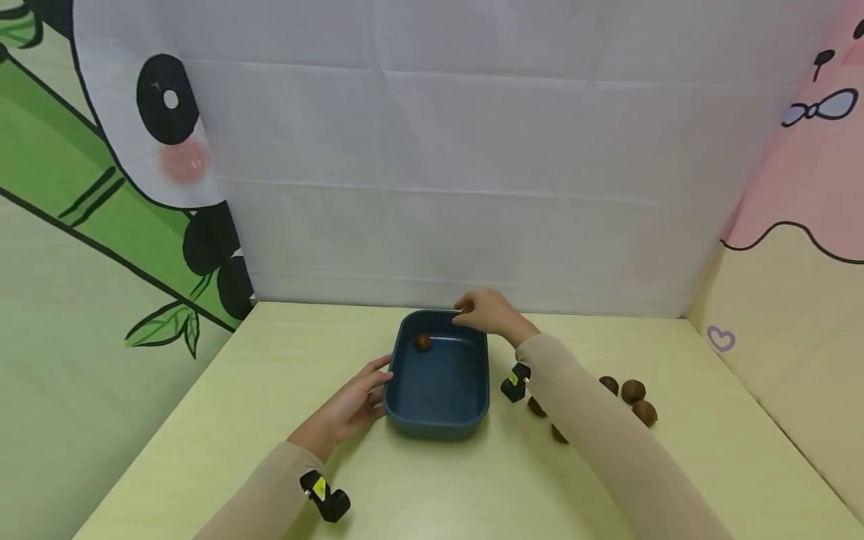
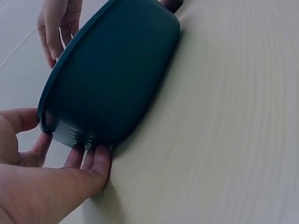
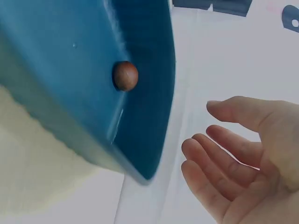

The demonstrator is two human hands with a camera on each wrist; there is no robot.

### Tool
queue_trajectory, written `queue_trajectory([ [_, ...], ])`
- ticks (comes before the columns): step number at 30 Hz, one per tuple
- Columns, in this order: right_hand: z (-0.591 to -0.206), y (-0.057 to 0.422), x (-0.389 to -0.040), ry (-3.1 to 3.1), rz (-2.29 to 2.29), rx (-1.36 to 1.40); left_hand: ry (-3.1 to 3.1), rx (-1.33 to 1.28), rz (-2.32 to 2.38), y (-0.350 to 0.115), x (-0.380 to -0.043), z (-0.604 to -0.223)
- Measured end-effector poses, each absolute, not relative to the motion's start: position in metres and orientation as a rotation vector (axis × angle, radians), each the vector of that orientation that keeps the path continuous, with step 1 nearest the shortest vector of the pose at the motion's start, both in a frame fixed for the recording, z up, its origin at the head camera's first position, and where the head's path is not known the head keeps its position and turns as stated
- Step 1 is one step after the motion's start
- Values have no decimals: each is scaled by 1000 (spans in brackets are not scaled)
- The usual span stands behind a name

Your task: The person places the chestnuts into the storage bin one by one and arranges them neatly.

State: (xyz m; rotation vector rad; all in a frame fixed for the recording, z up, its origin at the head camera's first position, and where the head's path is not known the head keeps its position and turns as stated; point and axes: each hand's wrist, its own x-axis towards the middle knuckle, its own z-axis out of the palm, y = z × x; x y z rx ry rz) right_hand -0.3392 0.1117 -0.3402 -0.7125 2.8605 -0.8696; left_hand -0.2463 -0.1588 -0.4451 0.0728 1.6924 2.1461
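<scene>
A dark blue rectangular tub (image 1: 437, 431) stands on the table, with one round brown nut (image 1: 422, 343) inside near its far left corner. My left hand (image 1: 352, 401) rests against the tub's left side. In the left wrist view its spread fingertips (image 2: 102, 156) touch the outer wall. My right hand (image 1: 491, 312) is over the tub's far right corner. The right wrist view shows that hand (image 3: 247, 163) with loosely bent fingers, nothing between them, and a gap to the rim. The nut (image 3: 125, 75) lies against the inner wall there.
Several more brown nuts (image 1: 633, 391) lie on the table (image 1: 715, 435) to the right, some partly hidden behind the right sleeve (image 1: 607, 427). A white cloth backdrop (image 1: 472, 150) stands along the table's far edge, with cartoon-printed sheets on both sides.
</scene>
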Motion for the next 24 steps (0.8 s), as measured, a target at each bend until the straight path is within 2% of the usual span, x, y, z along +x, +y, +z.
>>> queue_trajectory([
  [12, -339, 163, -309, 2881, -871, -784, 1697, 64, 2137, -157, -247, -446],
  [24, -376, 212, -285, 2832, -808, -740, 1690, 62, 2140, -157, -247, -445],
])
